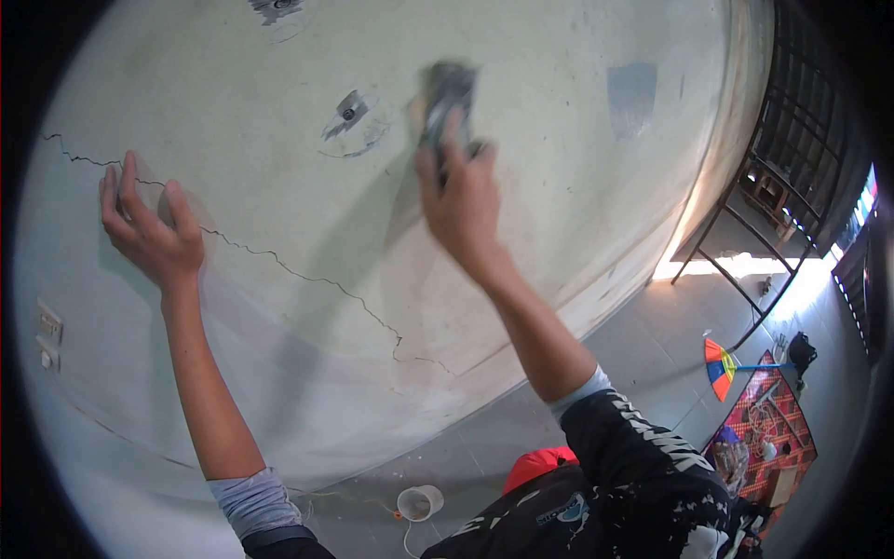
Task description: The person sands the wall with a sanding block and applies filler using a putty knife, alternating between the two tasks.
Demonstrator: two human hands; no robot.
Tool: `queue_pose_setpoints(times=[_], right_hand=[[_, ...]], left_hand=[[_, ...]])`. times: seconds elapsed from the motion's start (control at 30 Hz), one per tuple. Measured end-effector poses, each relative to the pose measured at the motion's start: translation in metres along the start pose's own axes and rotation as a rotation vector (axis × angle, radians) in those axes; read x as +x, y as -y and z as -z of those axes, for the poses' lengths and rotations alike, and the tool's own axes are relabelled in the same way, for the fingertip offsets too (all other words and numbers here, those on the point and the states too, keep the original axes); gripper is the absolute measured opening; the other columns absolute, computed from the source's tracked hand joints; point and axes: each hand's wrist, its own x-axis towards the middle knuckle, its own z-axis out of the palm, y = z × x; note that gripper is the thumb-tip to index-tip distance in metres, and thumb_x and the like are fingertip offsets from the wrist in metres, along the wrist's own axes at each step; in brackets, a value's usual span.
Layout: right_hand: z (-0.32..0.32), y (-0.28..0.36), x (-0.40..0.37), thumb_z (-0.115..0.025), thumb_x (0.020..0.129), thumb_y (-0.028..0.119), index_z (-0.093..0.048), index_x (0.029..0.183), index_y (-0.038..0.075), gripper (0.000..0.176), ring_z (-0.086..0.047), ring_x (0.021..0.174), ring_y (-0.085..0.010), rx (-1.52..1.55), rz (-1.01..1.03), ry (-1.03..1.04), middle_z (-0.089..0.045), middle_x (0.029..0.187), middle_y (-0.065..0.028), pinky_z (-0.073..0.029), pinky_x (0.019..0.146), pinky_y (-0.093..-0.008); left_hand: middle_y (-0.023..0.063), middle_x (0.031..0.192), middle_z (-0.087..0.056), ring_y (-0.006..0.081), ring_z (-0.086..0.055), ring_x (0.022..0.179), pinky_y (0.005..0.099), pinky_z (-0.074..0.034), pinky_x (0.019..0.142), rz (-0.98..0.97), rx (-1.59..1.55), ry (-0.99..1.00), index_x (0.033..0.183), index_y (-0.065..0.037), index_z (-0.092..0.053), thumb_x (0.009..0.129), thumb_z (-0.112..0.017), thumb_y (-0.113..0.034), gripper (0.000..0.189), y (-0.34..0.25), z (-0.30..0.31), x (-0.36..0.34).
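My right hand (pixel 463 200) is wrapped round a dark hand tool (pixel 451 98), blurred by motion, which lies against the pale green wall (pixel 307 205). My left hand (pixel 154 228) rests on the wall at the left with its fingers apart, holding nothing, over part of a long jagged crack (pixel 321 279). Between the hands, higher up, is a grey patch with a dark hole (pixel 349 114). A plain grey patch (pixel 631 101) lies to the right of the tool.
A wall switch (pixel 49 324) is at far left. Below stand a white bucket (pixel 420 503) and something red (pixel 538 466). At right are a metal frame (pixel 745 228), a colourful broom (pixel 718 369) and a red checked mat (pixel 792 424) with tools.
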Motion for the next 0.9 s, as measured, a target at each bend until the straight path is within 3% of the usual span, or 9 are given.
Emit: queue_pose_setpoints(times=[0.2,0.37,0.43,0.63,0.7,0.8,0.83,0.87,0.9], right_hand=[[0.016,-0.008,0.011,-0.064,0.099,0.032,-0.049,0.15,0.005,0.059,-0.064,0.071,-0.0393,-0.082,0.14,0.036,-0.052,0.105,-0.0262,-0.055,0.059,-0.0435],[0.021,-0.006,0.057,-0.063,0.1,0.032,-0.049,0.15,0.006,0.058,-0.064,0.073,-0.0397,-0.081,0.184,-0.099,-0.052,0.106,-0.027,-0.055,0.06,-0.0447],[0.019,-0.005,0.048,-0.062,0.1,0.033,-0.049,0.15,0.007,0.058,-0.065,0.073,-0.0412,0.003,0.085,-0.085,-0.052,0.107,-0.0279,-0.055,0.062,-0.0471],[0.01,-0.027,0.0,-0.063,0.099,0.035,-0.044,0.155,0.01,0.064,-0.065,0.076,-0.0457,-0.011,0.119,0.033,-0.053,0.11,-0.0309,-0.056,0.065,-0.0502],[0.016,-0.047,0.05,-0.061,0.099,0.038,-0.044,0.155,0.012,0.064,-0.067,0.082,-0.0467,-0.081,0.12,-0.074,-0.055,0.113,-0.0331,-0.056,0.068,-0.0521],[0.058,-0.062,0.146,-0.058,0.1,0.045,-0.052,0.15,0.012,0.061,-0.067,0.095,-0.048,-0.074,-0.044,-0.193,-0.059,0.113,-0.0313,-0.054,0.086,-0.0503],[0.086,-0.052,0.159,-0.06,0.1,0.043,-0.062,0.139,0.003,0.056,-0.07,0.087,-0.0334,0.205,-0.196,-0.008,-0.067,0.069,-0.0175,-0.054,0.082,-0.0436],[0.084,-0.06,0.165,-0.06,0.1,0.043,-0.062,0.139,0.003,0.056,-0.07,0.087,-0.0334,0.205,-0.195,-0.008,-0.067,0.069,-0.0175,-0.054,0.082,-0.0436],[0.077,-0.072,0.166,-0.059,0.1,0.044,-0.058,0.144,0.007,0.058,-0.068,0.092,-0.0402,0.147,-0.146,-0.062,-0.064,0.091,-0.0238,-0.054,0.084,-0.0468]], left_hand=[[0.0151,0.145,-0.043,0.0344,-0.043,0.139,0.0504,-0.04,0.113,-0.012,0.008,-0.023,0.147,-0.014,-0.053,0.097,-0.061,-0.035,0.055,0.002,0.0,0.002],[0.0155,0.146,-0.044,0.0349,-0.043,0.14,0.0501,-0.039,0.114,-0.02,0.006,-0.013,0.148,-0.013,-0.053,0.097,-0.06,-0.035,0.055,0.003,-0.002,0.001],[0.0158,0.147,-0.044,0.0351,-0.042,0.141,0.0498,-0.037,0.115,-0.009,0.0,-0.008,0.149,-0.014,-0.051,0.099,-0.06,-0.035,0.055,0.004,-0.001,0.0],[0.0155,0.147,-0.044,0.0355,-0.042,0.141,0.0498,-0.037,0.116,-0.022,0.028,0.005,0.149,-0.013,-0.051,0.099,-0.06,-0.034,0.055,0.004,0.0,0.0],[0.0149,0.146,-0.044,0.0359,-0.043,0.141,0.0503,-0.04,0.114,-0.02,0.053,0.022,0.149,-0.013,-0.052,0.098,-0.059,-0.033,0.055,0.005,0.0,0.0],[0.0143,0.146,-0.044,0.0361,-0.043,0.141,0.0504,-0.039,0.115,-0.041,-0.001,0.015,0.149,-0.013,-0.052,0.098,-0.06,-0.033,0.055,0.006,0.001,-0.001],[0.0146,0.146,-0.044,0.0363,-0.043,0.141,0.0504,-0.039,0.114,-0.041,0.006,0.011,0.149,-0.013,-0.052,0.098,-0.06,-0.033,0.055,0.006,0.0,0.0],[0.0148,0.146,-0.044,0.0365,-0.043,0.141,0.0503,-0.039,0.114,-0.036,0.013,0.009,0.149,-0.012,-0.052,0.098,-0.06,-0.033,0.056,0.006,0.0,0.0],[0.0148,0.146,-0.044,0.0365,-0.043,0.141,0.0503,-0.039,0.114,-0.029,0.013,0.014,0.149,-0.012,-0.052,0.098,-0.06,-0.033,0.056,0.005,0.001,-0.001]])
